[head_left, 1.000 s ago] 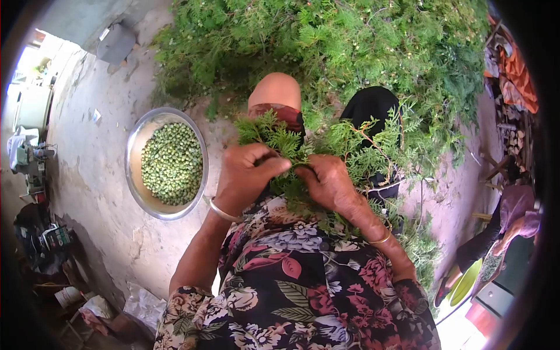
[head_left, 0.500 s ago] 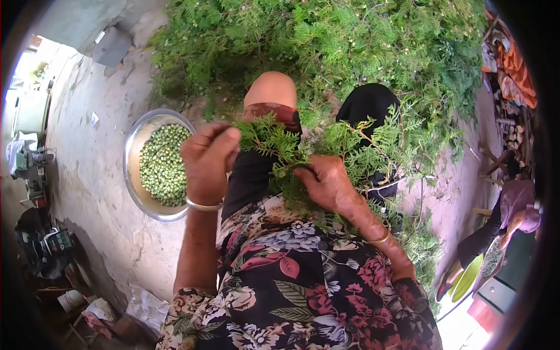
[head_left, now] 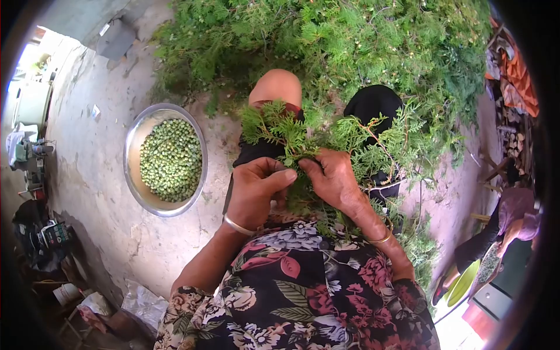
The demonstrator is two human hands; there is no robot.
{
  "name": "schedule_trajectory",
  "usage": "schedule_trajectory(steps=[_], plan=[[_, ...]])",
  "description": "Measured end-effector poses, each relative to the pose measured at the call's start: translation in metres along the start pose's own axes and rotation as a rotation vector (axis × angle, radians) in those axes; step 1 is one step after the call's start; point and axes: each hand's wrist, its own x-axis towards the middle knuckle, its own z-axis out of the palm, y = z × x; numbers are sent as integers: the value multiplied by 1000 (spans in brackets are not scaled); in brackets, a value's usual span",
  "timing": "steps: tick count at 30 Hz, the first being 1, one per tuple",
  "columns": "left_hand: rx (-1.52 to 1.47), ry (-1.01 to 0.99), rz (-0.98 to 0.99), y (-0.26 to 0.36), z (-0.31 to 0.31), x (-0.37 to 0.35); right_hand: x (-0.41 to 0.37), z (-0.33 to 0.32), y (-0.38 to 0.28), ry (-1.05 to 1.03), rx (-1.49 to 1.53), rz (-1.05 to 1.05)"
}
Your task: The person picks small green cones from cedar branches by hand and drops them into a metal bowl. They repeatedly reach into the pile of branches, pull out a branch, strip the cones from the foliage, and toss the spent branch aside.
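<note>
A leafy evergreen branch point(head_left: 283, 131) with flat, scaly sprays lies across my lap. My right hand point(head_left: 335, 179) pinches it between thumb and fingers near the middle of my lap. Just left of that, my left hand point(head_left: 251, 192) is closed, its fingers curled and its thumb pointing toward the branch; whatever the fingertips hold, if anything, is hidden. A metal basin point(head_left: 131, 186) stands on the floor to my left, partly filled with small round green cones point(head_left: 171, 160). Each wrist wears a bangle.
A large heap of cut evergreen branches point(head_left: 361, 44) lies in front of my knees. Another person point(head_left: 513, 216) sits at the far right beside a green basin point(head_left: 465, 284). Firewood point(head_left: 514, 140) is stacked along the right; bags and clutter point(head_left: 44, 239) line the left.
My left hand has moved from beside the basin, rightward and down, to the branch near my right hand. My right hand keeps its hold on the branch, almost in place.
</note>
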Motion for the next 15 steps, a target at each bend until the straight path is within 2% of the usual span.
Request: schedule_trajectory(steps=[2,6,11,15], plan=[[137,69,81,-3,3,4,-1,0,0,-7,-24,-15],[149,110,91,-5,4,9,-2,-1,-2,-23,-18,8],[-105,74,-71,-2,1,9,-2,-2,-6,-55,-69,14],[-187,46,-91,-6,-3,12,-2,-2,-6,-78,-59,31]])
